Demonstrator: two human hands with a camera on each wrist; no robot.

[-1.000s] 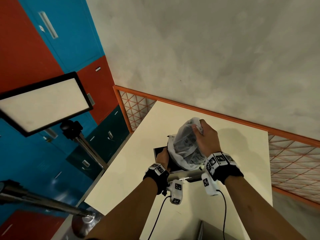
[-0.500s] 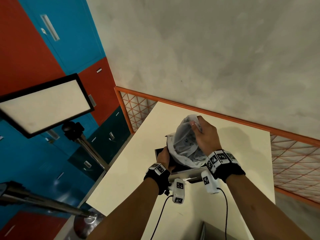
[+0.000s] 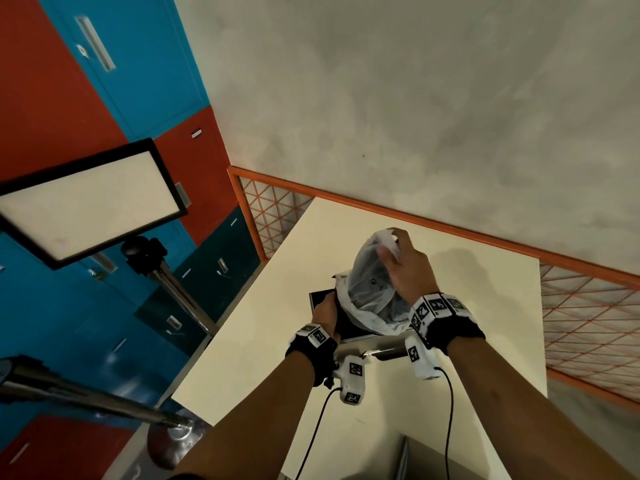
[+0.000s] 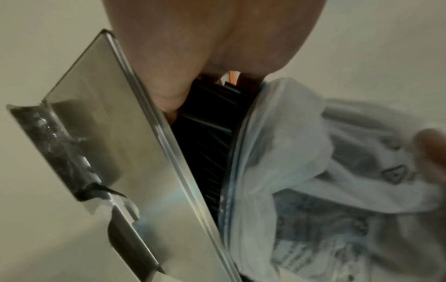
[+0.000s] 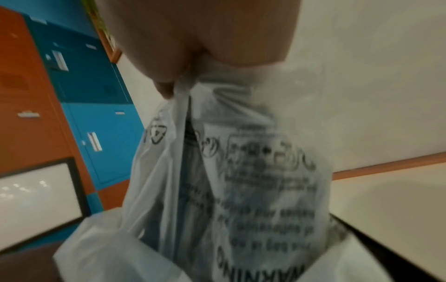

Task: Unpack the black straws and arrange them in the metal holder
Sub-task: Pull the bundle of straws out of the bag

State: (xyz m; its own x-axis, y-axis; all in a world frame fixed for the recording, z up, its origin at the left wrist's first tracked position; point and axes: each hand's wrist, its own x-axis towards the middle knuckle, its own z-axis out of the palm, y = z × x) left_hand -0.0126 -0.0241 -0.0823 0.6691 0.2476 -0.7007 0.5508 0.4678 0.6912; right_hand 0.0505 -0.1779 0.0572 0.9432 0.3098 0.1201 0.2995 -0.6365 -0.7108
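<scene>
A shiny metal holder (image 3: 317, 299) stands on the cream table (image 3: 491, 306). My left hand (image 3: 327, 311) grips its near wall (image 4: 120, 152), thumb on the inner side next to the black straws (image 4: 205, 137) packed in the holder. A translucent printed plastic bag (image 3: 367, 285) rises mouth-down out of the holder, its rim bunched around the straws. My right hand (image 3: 403, 261) pinches the bag's gathered top (image 5: 185, 89) and holds it up, stretched. In the right wrist view the bag (image 5: 241, 181) is blurred. How much of the straws the bag covers is hidden.
A light panel (image 3: 86, 202) on a stand sits left of the table, with a metal pole (image 3: 69, 393) lower left. Red and blue lockers fill the left wall. An orange mesh fence (image 3: 588, 323) borders the table's far and right sides. A grey object (image 3: 415, 459) lies at the near edge.
My right hand has risen with the bag's top, and the bag now stands taller and more stretched above the holder. The left hand stays on the holder.
</scene>
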